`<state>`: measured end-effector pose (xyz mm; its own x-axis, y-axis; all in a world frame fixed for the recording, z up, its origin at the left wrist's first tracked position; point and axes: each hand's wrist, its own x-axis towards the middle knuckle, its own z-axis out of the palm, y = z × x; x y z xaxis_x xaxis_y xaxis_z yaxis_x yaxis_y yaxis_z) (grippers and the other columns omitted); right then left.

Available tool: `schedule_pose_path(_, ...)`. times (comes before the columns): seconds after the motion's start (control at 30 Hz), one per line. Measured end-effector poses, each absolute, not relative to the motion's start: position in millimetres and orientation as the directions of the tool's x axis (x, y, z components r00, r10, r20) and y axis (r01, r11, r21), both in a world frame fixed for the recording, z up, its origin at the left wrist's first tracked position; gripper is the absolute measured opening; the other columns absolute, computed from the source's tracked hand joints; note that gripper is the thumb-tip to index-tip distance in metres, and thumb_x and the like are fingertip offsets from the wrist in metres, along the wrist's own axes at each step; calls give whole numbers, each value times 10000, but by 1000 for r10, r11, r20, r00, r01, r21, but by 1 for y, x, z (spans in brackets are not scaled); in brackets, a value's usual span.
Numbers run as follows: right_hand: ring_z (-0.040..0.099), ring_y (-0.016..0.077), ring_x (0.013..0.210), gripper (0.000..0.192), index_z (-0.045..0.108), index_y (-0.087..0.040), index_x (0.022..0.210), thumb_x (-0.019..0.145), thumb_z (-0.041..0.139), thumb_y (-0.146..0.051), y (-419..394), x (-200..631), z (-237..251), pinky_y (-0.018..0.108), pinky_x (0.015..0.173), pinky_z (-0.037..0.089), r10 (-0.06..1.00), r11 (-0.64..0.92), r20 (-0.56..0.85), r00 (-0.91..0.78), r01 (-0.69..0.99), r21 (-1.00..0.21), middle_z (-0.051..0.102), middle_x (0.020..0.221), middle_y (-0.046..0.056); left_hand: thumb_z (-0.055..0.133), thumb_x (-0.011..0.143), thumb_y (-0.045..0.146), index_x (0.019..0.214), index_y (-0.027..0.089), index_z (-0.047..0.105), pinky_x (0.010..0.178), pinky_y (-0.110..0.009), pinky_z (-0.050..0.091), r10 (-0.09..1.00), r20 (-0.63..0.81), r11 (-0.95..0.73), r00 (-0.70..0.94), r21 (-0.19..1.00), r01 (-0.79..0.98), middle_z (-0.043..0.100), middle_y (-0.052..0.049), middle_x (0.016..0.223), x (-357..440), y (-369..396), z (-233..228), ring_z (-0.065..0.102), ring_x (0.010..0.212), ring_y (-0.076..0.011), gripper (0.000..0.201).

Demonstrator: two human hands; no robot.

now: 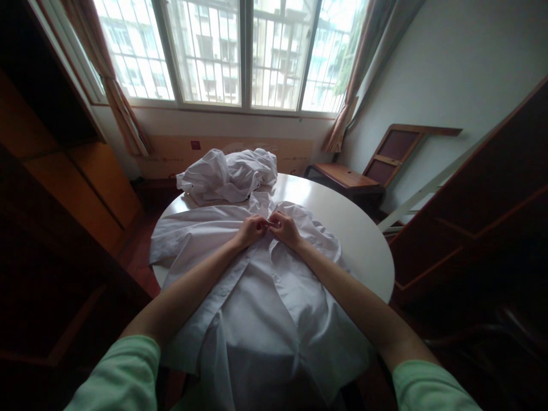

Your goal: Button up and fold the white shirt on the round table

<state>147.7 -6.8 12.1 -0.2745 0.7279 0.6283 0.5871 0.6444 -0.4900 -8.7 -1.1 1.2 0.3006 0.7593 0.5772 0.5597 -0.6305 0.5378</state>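
Note:
A white button-up shirt (257, 302) lies spread over the round table, its collar toward the window and its lower part hanging over the near edge. Its front is parted below my hands, and small buttons show along the left strip. My left hand (253, 229) pinches the shirt's front edge just below the collar. Right beside it, my right hand (283, 228) is closed on the opposite front edge, fingertips meeting those of the left. Whatever small part sits between the fingertips is hidden.
A heap of crumpled white cloth (231, 174) rests at the far side of the white round table (363, 245). A wooden chair (346, 176) stands behind it to the right. Dark wooden furniture (475, 228) rises at right, and a cabinet (77, 188) at left. Windows are ahead.

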Motion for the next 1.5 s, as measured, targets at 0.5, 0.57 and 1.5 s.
schedule_pose_path(0.5, 550, 143, 719, 175, 677, -157, 810, 711, 563, -67, -5, 146, 10, 252, 692, 442, 769, 580, 595, -236, 650, -491, 581, 808, 33, 628, 716, 98, 703, 137, 685, 658, -228, 453, 777, 576, -605, 253, 574, 552, 663, -31, 709, -9, -1, 3, 574, 656, -122, 70)
schedule_pose_path(0.57, 549, 145, 720, 181, 680, -160, 818, 719, 557, -72, -5, 147, 10, 255, 690, 444, 773, 568, 590, -232, 666, -483, 578, 813, 33, 621, 729, 104, 712, 137, 682, 660, -232, 464, 782, 579, -600, 231, 601, 528, 667, -33, 717, -8, -1, 3, 581, 658, -122, 72)
schedule_pose_path(1.5, 579, 158, 741, 175, 699, -179, 788, 729, 546, -118, 1, 148, 7, 263, 684, 458, 781, 558, 597, -186, 637, -531, 640, 783, 32, 591, 808, 165, 777, 163, 695, 656, -222, 448, 697, 637, -679, 329, 439, 588, 624, -33, 746, -11, -5, 4, 556, 667, -115, 109)
